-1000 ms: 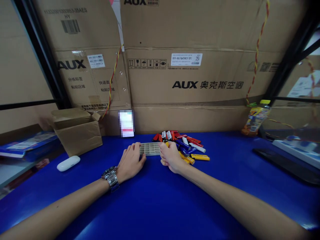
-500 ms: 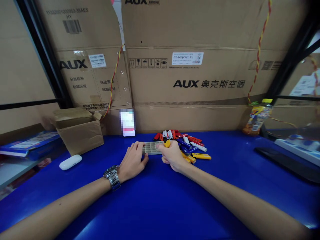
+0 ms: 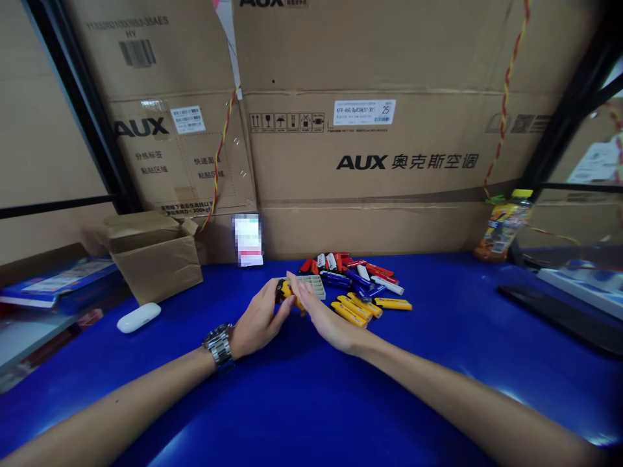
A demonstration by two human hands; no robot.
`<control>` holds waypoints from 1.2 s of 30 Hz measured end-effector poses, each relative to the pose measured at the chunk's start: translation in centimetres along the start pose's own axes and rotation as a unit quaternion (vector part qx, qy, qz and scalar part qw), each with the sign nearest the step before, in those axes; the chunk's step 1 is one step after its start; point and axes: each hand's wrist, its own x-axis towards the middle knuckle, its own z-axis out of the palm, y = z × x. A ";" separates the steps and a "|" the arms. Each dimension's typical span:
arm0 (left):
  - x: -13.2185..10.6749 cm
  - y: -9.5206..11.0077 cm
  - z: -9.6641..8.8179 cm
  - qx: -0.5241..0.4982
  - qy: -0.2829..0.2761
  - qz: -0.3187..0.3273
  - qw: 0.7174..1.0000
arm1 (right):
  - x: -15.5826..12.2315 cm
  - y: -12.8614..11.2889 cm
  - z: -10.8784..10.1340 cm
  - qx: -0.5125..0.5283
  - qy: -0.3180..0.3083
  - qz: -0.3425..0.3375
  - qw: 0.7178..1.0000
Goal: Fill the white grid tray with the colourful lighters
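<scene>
In front of me a small yellow and black piece, which looks like a box cutter point(image 3: 291, 296), is between my two hands. My left hand point(image 3: 259, 319), with a metal watch at the wrist, curls its fingers and thumb around the cutter's left side. My right hand point(image 3: 325, 316) reaches over it from the right, fingers close together, hiding part of it. Just behind the hands lies a pale gridded tray point(image 3: 317, 285), its left part covered. To the right rest several yellow box cutters point(image 3: 351, 311), with blue ones point(image 3: 359, 277) and red and white ones point(image 3: 384, 271) behind.
A lit phone point(image 3: 248, 240) leans on the cardboard point(image 3: 413, 220) at the back. An open carton point(image 3: 158, 259) and a white case point(image 3: 139, 318) are on the left. On the right stand a bottle point(image 3: 503, 226) and a long black object point(image 3: 557, 318).
My right hand has moved left with the yellow box cutter, meeting my left hand. The left fingers have come off the tray's left end and around the cutter. More yellow cutters now show.
</scene>
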 end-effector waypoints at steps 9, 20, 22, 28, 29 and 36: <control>1.9 -3.5 0.3 -0.015 0.117 -0.184 0.976 | -1.1 -3.2 -5.5 -0.406 0.065 -0.142 0.900; 3.1 -5.6 0.6 -0.013 0.004 -0.203 0.979 | -1.2 -3.2 -6.8 -0.519 0.040 -0.146 0.841; 3.1 -5.7 0.7 -0.013 -0.002 -0.208 0.978 | -1.2 -3.4 -6.9 -0.538 0.041 -0.145 0.829; 3.0 -6.1 0.7 -0.003 -0.018 -0.230 0.973 | -1.2 -3.8 -8.0 -0.602 0.043 -0.122 0.788; 3.1 -6.1 0.6 -0.003 -0.018 -0.232 0.972 | -1.3 -3.8 -8.2 -0.607 0.043 -0.113 0.785; 2.9 -6.1 0.5 -0.004 -0.021 -0.234 0.972 | -2.2 -4.5 -8.4 -0.592 -0.061 0.013 0.803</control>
